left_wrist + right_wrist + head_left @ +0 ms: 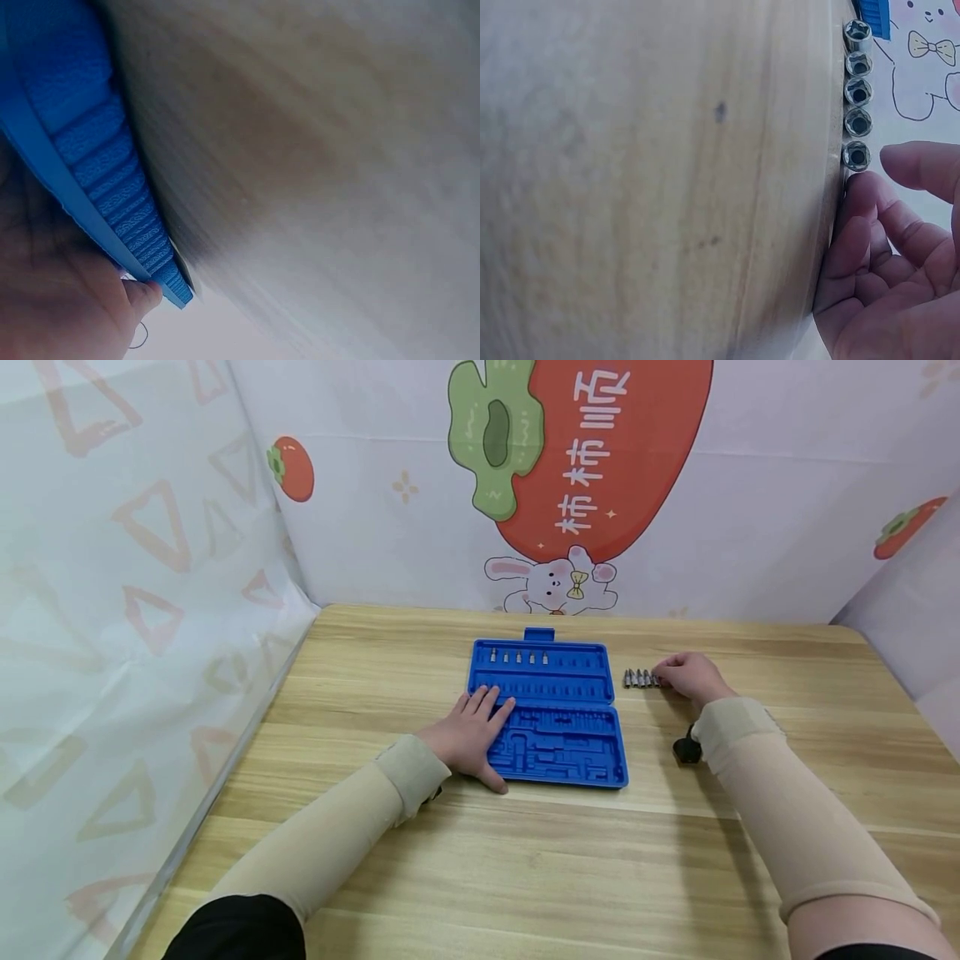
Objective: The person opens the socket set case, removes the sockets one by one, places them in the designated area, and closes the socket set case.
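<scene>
A blue plastic tool case [558, 781] lies unfolded on the wooden table, with several small silver bits [519, 657] standing in its upper half. My left hand [468, 735] rests with spread fingers over the left edge of the case, and its ribbed side [131, 187] shows close up in the left wrist view. To the right of the case, several bit sockets [858, 93] lie in a row, their square holes facing the right wrist camera. At the row's right end is my right hand [693, 677], thumb and forefinger apart beside the last socket. Nothing shows between them.
The light wooden table [525, 877] runs up to a printed cloth backdrop [360, 543] at the back. A white patterned sheet [150, 693] hangs along the left side. A small black camera [686, 750] hangs under my right wrist.
</scene>
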The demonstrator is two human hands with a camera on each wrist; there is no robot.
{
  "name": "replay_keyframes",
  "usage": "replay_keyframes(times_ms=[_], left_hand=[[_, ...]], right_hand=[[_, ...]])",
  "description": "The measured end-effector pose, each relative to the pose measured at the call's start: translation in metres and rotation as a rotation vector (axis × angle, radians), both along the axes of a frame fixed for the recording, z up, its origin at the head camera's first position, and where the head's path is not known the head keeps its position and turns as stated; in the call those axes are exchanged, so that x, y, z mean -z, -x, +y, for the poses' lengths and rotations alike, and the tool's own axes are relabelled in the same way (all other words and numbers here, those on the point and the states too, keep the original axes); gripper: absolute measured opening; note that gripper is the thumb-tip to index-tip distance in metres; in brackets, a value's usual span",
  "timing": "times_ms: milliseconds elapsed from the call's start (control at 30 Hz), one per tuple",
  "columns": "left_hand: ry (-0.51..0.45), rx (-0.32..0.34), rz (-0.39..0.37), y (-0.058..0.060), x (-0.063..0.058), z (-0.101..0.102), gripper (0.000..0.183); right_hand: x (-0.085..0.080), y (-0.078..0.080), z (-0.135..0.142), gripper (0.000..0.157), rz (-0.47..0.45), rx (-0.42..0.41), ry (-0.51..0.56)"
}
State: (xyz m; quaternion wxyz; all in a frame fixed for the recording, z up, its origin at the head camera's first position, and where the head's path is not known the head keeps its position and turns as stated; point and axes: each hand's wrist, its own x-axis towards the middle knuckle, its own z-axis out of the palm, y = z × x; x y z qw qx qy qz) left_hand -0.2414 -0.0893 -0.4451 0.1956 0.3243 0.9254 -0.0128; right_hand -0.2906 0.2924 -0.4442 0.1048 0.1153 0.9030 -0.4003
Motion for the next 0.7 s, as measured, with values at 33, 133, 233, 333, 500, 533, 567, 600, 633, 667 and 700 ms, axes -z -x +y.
replay_keyframes(times_ms=[33,133,233,333,500,533,567,600,633,667,700], left_hand=[[0.0,0.0,0.002,0.0,0.0,0.0,0.135],[-0.002,0.003,0.009,0.001,-0.002,0.001,0.135],[0.0,0.01,0.011,0.001,-0.002,0.001,0.135],[0.005,0.011,0.01,0.0,-0.002,0.001,0.135],[0.013,0.007,0.015,-0.002,0.001,0.0,0.136],[0.011,0.006,0.014,-0.002,0.001,-0.001,0.136],[0.01,0.006,0.015,-0.002,0.002,-0.001,0.136],[0.007,0.006,0.015,-0.003,0.002,-0.001,0.136],[0.006,0.006,0.015,-0.003,0.002,-0.001,0.136],[0.003,0.006,0.014,-0.003,0.001,-0.001,0.136],[0.001,0.005,0.015,-0.003,0.001,-0.001,0.135]], right_hand=[[0.0,0.001,0.001,0.04,0.002,0.0,-0.001],[-0.003,0.001,0.004,0.044,0.001,-0.003,0.014],[-0.007,0.0,0.008,0.049,-0.001,-0.008,0.037],[-0.014,-0.001,0.011,0.053,0.024,-0.001,0.071],[-0.028,0.0,0.007,0.057,0.074,0.002,0.127],[-0.031,0.001,0.005,0.058,0.074,-0.007,0.132],[-0.034,0.002,0.002,0.058,0.075,-0.015,0.142],[-0.036,0.003,-0.002,0.058,0.074,-0.022,0.152],[-0.039,0.005,-0.006,0.058,0.07,-0.027,0.163],[-0.042,0.006,-0.011,0.058,0.065,-0.035,0.178],[-0.046,0.007,-0.017,0.057,0.059,-0.04,0.192]])
